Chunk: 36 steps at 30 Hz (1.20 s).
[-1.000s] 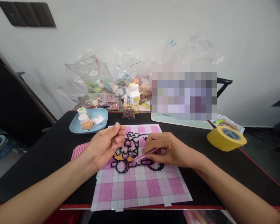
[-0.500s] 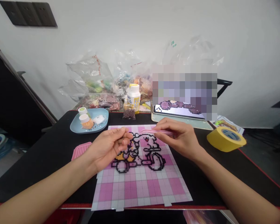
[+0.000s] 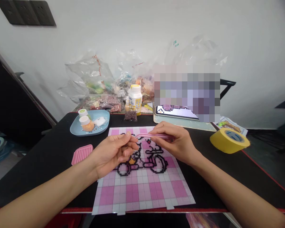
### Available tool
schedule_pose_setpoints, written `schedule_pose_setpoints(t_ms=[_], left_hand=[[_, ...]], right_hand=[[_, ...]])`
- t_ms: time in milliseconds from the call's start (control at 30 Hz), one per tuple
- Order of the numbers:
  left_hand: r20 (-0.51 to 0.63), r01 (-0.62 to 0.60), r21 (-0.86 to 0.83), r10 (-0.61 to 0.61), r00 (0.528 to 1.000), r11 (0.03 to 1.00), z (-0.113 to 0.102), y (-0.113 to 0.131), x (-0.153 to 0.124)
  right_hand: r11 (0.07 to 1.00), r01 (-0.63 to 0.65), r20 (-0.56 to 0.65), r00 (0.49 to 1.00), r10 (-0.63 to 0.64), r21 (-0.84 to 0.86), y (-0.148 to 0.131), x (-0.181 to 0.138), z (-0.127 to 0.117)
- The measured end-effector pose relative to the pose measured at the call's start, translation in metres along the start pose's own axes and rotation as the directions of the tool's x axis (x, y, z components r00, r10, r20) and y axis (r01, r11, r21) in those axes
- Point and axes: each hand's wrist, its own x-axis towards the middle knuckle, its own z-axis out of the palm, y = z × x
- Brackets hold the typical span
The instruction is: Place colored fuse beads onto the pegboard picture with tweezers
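Observation:
Pink tweezers (image 3: 144,135) lie in the grip of my right hand (image 3: 172,136), their tip pointing left. That tip reaches the fingertips of my left hand (image 3: 116,150), whose thumb and forefinger are pinched together palm up. Whatever sits between those fingers is too small to make out. Both hands hover over a pink-and-white checked pegboard (image 3: 144,193). On it, black beads outline a figure riding a scooter (image 3: 160,164), with some orange and pink beads filled in. My hands cover the upper part of the design.
A blue tray (image 3: 73,129) with two small jars and a white packet stands at the left, near a pink ridged dish (image 3: 82,154). Behind are a white bottle (image 3: 135,98), bagged beads (image 3: 130,115) and a partly blurred tablet (image 3: 175,111). Yellow tape (image 3: 224,144) lies right.
My right hand has moved left, bringing the tweezers' tip to my left fingertips. My left hand has shifted slightly right. The camera view has moved a little.

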Motion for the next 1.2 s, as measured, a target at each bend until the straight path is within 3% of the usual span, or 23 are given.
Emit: schedule_pose_setpoints(t_ms=[433, 733, 967, 1067, 1200], left_hand=[[0.017, 0.035, 0.023, -0.035, 0.999, 0.999, 0.001, -0.001, -0.002], [0.004, 0.035, 0.013, -0.035, 0.999, 0.999, 0.003, -0.001, -0.001], [-0.062, -0.077, -0.031, 0.075, 0.995, 0.997, -0.003, 0.003, 0.001], [-0.161, -0.220, -0.086, 0.204, 0.966, 0.972, -0.010, 0.011, 0.005], [-0.265, -0.324, -0.140, 0.279, 0.923, 0.936, -0.015, 0.021, 0.008]], right_hand=[[1.000, 0.022, 0.033, 0.999, -0.022, -0.006, 0.002, -0.001, 0.005], [1.000, 0.025, -0.007, 1.000, -0.025, -0.016, 0.001, 0.000, 0.009], [1.000, -0.003, -0.046, 0.999, 0.003, -0.004, -0.005, 0.001, 0.005], [0.998, 0.008, 0.034, 0.999, -0.010, 0.061, -0.009, 0.000, 0.005], [0.995, 0.003, 0.270, 0.962, -0.031, 0.102, -0.013, -0.004, 0.011]])
